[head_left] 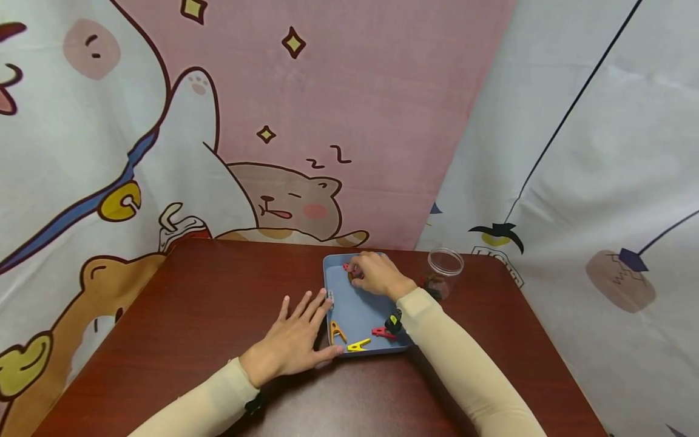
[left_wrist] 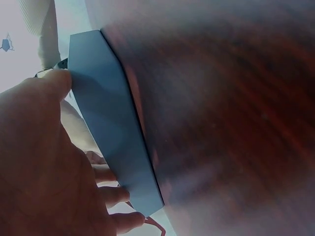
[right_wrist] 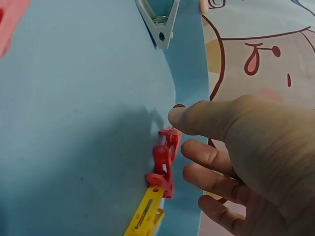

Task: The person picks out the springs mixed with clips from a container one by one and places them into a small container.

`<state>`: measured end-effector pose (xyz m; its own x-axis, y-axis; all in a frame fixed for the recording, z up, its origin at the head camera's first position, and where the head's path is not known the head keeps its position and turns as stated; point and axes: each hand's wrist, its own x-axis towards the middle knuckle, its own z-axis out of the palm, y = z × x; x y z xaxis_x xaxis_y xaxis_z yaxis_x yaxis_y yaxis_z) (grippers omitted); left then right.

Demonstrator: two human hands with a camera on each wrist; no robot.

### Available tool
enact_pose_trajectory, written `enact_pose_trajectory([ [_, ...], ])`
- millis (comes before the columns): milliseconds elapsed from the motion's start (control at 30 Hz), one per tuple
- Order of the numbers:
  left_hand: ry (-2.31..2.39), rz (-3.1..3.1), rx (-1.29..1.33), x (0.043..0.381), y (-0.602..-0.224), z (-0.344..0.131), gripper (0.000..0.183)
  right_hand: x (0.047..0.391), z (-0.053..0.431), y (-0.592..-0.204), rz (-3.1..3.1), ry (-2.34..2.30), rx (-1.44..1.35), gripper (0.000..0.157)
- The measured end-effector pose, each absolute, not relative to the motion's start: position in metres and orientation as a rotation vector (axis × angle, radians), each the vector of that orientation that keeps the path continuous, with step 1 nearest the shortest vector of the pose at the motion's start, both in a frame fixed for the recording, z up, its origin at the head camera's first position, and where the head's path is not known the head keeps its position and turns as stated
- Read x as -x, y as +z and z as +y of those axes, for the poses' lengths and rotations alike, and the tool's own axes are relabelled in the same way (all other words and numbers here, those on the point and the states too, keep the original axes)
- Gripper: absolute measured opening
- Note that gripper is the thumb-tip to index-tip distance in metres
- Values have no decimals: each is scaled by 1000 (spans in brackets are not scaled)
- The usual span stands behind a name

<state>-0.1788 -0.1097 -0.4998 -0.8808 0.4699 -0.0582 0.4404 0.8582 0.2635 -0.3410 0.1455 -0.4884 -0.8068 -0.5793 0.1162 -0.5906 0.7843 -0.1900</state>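
Note:
A shallow blue tray holds several plastic clips. My left hand has its fingers spread, fingertips at the tray's left rim and thumb at the near corner. Over the tray's far end, my right hand pinches a small brown clip, mostly hidden behind the thumb in the right wrist view. Just beside those fingers lie a red clip and a yellow clip along the wall. A grey clip leans at the side. Nearer me are orange, yellow and red clips.
A clear round jar stands right of the tray, beyond my right wrist, with some dark and reddish pieces low inside. The brown wooden table meets a cartoon-printed cloth at its back.

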Motion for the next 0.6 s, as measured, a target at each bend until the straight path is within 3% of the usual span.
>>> enact_pose_trajectory([
  [600, 390, 2912, -716, 178, -500, -110, 111, 324, 144, -468, -2891, 414, -928, 28],
])
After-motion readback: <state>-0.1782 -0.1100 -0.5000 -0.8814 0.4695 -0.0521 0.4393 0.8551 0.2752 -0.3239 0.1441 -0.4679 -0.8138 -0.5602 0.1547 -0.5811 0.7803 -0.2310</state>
